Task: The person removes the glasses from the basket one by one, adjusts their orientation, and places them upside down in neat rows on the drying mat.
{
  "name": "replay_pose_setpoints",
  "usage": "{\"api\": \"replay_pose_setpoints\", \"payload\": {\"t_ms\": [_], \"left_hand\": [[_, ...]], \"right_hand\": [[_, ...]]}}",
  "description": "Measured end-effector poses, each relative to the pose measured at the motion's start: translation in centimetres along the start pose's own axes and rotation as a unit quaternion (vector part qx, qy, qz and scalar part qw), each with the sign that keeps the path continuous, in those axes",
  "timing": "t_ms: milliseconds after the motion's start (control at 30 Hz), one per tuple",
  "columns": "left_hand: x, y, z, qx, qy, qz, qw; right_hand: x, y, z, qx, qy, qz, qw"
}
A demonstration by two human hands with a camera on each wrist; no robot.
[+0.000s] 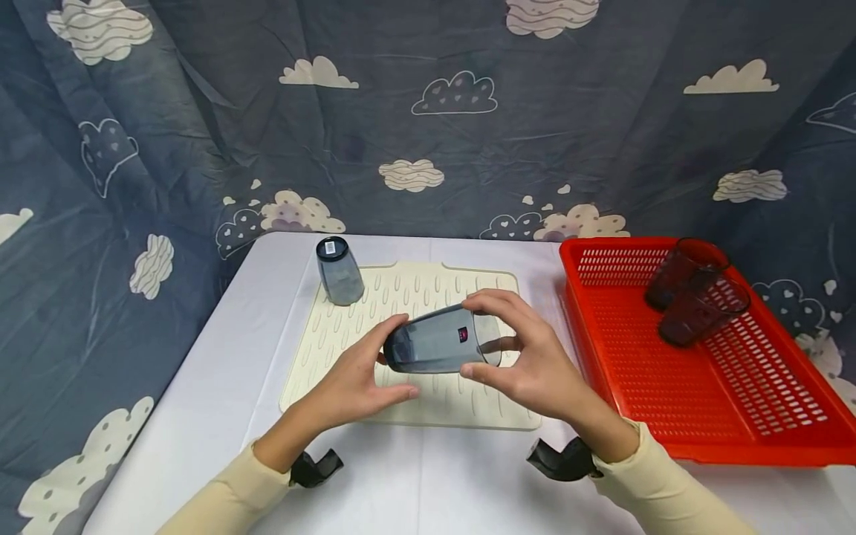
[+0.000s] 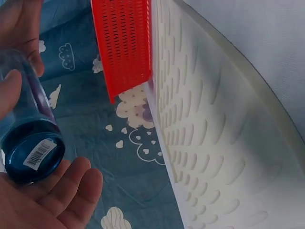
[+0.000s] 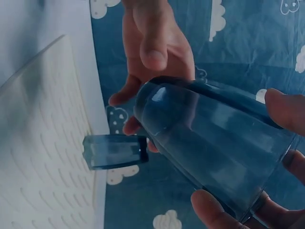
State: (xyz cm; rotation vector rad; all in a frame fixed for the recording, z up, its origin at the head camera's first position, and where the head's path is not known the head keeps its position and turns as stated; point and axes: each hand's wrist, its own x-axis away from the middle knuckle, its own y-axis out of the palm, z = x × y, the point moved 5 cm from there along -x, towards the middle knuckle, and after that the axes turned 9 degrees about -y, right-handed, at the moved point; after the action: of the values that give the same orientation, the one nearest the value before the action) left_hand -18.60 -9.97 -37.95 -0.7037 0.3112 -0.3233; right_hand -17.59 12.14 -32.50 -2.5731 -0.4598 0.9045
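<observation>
In the head view, a blue-grey tumbler [image 1: 431, 345] is held tilted nearly on its side above a cream drying mat [image 1: 314, 364]. The right hand [image 1: 535, 353] grips it near the rim, fingers opposite thumb; the left hand [image 1: 357, 383] is spread loosely at the base, grasping nothing. With the hold at one end, the smooth wall could slip and the base swing down. An upside-down tumbler [image 1: 342, 279] at the mat's far left corner could topple if bumped.

In the left wrist view, the base with its barcode label [image 2: 39, 154] lies beside fingers not wrapped round it; contact is hard to judge, so support there may be slight.

In the right wrist view, fingers press close to the rim; too hard a squeeze could strain it.
</observation>
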Motion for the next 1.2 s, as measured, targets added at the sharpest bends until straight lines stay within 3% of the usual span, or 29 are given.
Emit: {"api": "replay_pose_setpoints", "payload": {"t_ms": [600, 933, 1200], "left_hand": [[0.6, -0.6, -0.2, -0.015, 0.029, 0.026, 0.9991], [1.1, -0.7, -1.2, 0.057, 0.013, 0.011, 0.9982], [1.5, -1.2, -1.0, 0.074, 0.011, 0.024, 0.9969]], "right_hand": [[0.7, 0.7, 0.9, -0.014, 0.027, -0.037, 0.9988], [1.4, 1.5, 2.0, -0.024, 0.064, -0.076, 0.9948], [2.6, 2.8, 3.2, -0.069, 0.107, -0.099, 0.9869]]}}
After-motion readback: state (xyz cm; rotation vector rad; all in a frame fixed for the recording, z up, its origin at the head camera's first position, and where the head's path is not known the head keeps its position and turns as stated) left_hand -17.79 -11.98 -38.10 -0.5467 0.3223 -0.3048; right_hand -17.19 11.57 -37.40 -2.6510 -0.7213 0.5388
